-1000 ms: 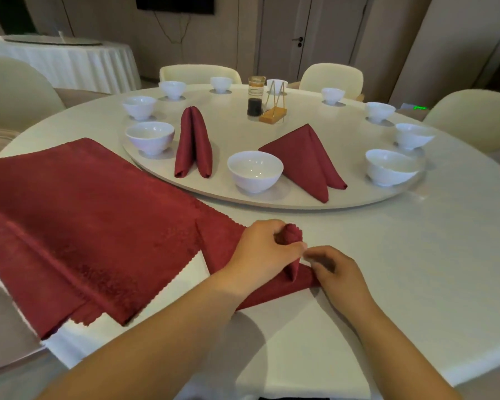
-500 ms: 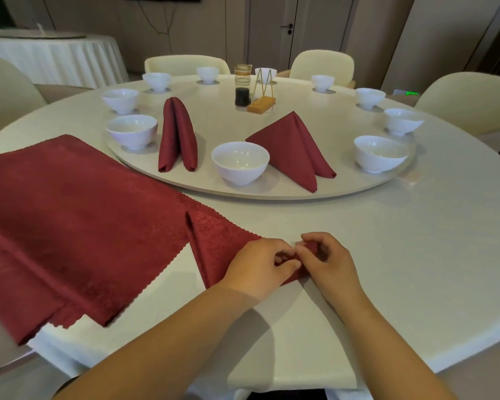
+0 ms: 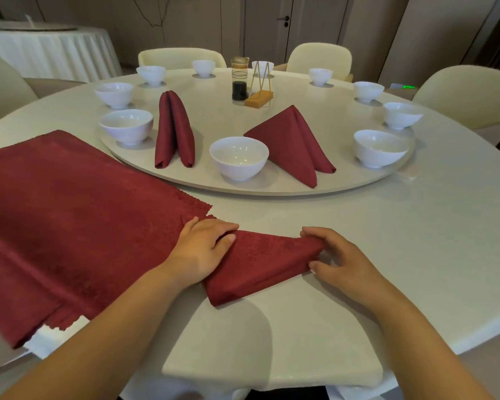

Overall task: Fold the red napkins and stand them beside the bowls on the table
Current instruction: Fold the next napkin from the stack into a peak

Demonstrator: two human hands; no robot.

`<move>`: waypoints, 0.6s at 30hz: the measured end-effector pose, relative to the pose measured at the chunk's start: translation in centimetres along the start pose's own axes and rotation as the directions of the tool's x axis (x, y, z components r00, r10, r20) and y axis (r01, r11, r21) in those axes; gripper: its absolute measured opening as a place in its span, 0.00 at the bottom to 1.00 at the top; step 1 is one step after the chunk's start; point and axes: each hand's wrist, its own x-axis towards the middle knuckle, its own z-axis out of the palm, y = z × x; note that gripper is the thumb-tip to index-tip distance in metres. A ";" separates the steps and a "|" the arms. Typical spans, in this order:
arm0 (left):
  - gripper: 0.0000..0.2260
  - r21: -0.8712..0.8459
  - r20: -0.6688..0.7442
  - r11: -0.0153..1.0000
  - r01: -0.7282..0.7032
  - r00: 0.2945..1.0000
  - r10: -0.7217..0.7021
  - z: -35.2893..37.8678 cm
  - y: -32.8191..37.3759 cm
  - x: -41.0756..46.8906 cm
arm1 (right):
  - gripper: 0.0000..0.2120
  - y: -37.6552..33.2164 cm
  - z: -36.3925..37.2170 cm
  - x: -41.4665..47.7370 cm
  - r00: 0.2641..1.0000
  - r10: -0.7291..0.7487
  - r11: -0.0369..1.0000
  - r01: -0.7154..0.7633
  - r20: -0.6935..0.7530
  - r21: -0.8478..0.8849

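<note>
Head view: one red napkin mid-fold under both my hands.
My left hand [image 3: 202,249] lies flat, fingers pressed together on the left end of the folded napkin [image 3: 266,261], pinning the crease, I judge. My right hand [image 3: 338,255] curls over its right tip, thumb beneath, pinching it. Just left of the left fingers lies the stack of flat napkins [image 3: 70,226]. Beyond the fingertips, on the turntable [image 3: 272,189], a narrow standing napkin [image 3: 173,131] and a wide standing napkin [image 3: 295,142] flank the nearest bowl [image 3: 238,157]. The pale round table [image 3: 401,255] has cream chairs behind — one chair [image 3: 318,57] sits opposite.
</note>
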 end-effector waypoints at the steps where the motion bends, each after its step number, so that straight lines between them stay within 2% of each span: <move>1: 0.26 -0.010 -0.014 1.000 0.001 1.000 -0.001 0.2 -0.1 0.0 | 0.24 0.1 -0.3 0.0 1.000 -0.003 0.994 0.004 0.012 -0.105; 2: 0.26 -0.014 -0.029 1.000 0.000 1.000 -0.001 0.2 -0.2 0.0 | 0.23 0.1 -0.4 0.1 1.000 -0.018 0.981 0.017 -0.003 -0.192; 5: 0.16 -0.042 -0.063 0.999 -0.018 0.998 0.015 0.3 -0.3 0.1 | 0.19 0.1 -0.8 0.6 0.993 -0.091 0.928 0.056 -0.079 -0.368; 6: 0.15 -0.051 -0.067 0.998 -0.027 0.997 0.024 0.3 -0.4 0.0 | 0.19 -0.1 -0.7 0.7 0.990 -0.101 0.905 0.052 -0.095 -0.422; 7: 0.18 -0.050 -0.070 0.998 -0.040 0.997 0.036 0.3 -0.4 0.0 | 0.18 -0.1 -0.6 0.8 0.985 -0.122 0.864 0.046 -0.119 -0.501; 10: 0.35 0.006 -0.082 0.997 -0.077 0.994 0.077 0.3 -0.2 -0.4 | 0.13 0.5 -0.5 1.3 0.949 -0.279 0.677 0.085 -0.148 -0.731; 11: 0.39 0.049 -0.078 0.996 -0.075 0.994 0.079 0.4 0.0 -0.6 | 0.15 0.5 -0.7 1.3 0.952 -0.252 0.650 0.034 -0.173 -0.759; 12: 0.41 0.093 -0.076 0.993 -0.069 0.994 0.076 0.5 0.1 -0.6 | 0.18 0.2 -0.7 1.2 0.961 -0.175 0.676 -0.041 -0.214 -0.736; 14: 0.43 0.154 -0.084 0.986 -0.059 0.994 0.072 0.8 0.3 -0.6 | 0.21 -0.5 -0.4 0.9 0.948 -0.096 0.795 -0.110 -0.302 -0.597; 16: 0.42 0.176 -0.092 0.983 -0.055 0.993 0.072 1.1 0.5 -0.5 | 0.18 -2.7 1.5 1.1 0.895 -0.213 0.832 -0.043 -0.391 -0.553; 18: 0.42 0.168 -0.101 0.984 -0.053 0.992 0.070 1.3 0.4 -0.5 | 0.16 -4.3 4.1 2.0 0.872 -0.335 0.781 0.045 -0.357 -0.623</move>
